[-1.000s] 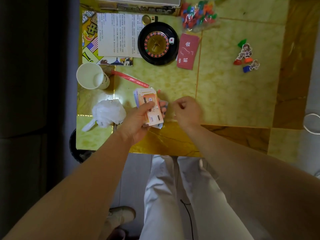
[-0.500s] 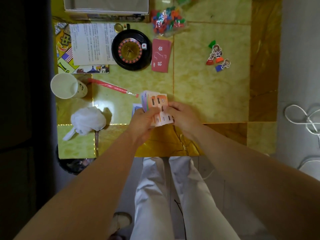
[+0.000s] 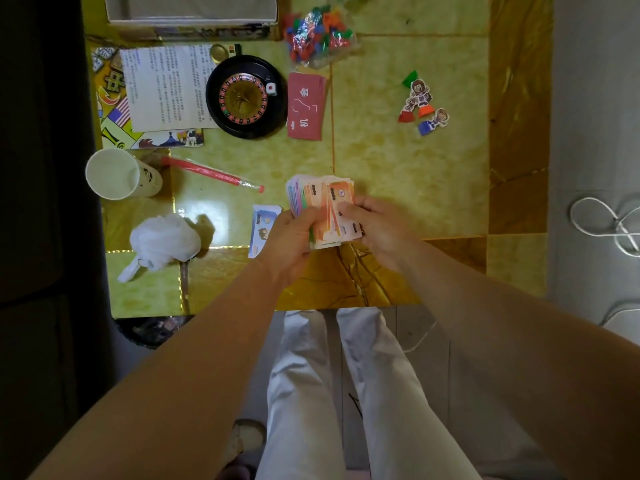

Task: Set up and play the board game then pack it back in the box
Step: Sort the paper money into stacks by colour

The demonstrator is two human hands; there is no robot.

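— At the near edge of the table (image 3: 398,174), just beyond my knees, both hands meet on a fanned stack of play money (image 3: 322,202).

— How are they holding it?

— On my feed the left hand (image 3: 294,233) grips the stack from the left, thumb across the top and fingers curled beneath. The right hand (image 3: 375,226) pinches the top notes at their right side, thumb on an orange note. The stack is lifted off the surface, as far as I can tell.

— Anything dealt out?

— One blue banknote (image 3: 263,225) lies flat just left of my left hand, its right side hidden behind that hand.

— And the other pieces?

— At the far edge sits the game box (image 3: 190,12). Nearer than it, on the left, the folded board (image 3: 114,112) lies under the rules sheet (image 3: 166,88). The roulette wheel (image 3: 244,98) sits right of the sheet, overlapping its edge, with a white die (image 3: 271,88) on its right rim. A red card deck (image 3: 306,105) lies just right of the wheel, and a bag of coloured plastic pieces (image 3: 318,32) lies beyond the deck. The character pawns (image 3: 420,98) lie tipped over, well apart on the right.

— Anything else?

— A paper cup (image 3: 117,173) at the left edge, a red wrapped straw (image 3: 211,173) between cup and money, and a crumpled white plastic bag (image 3: 162,242) nearer than the cup.
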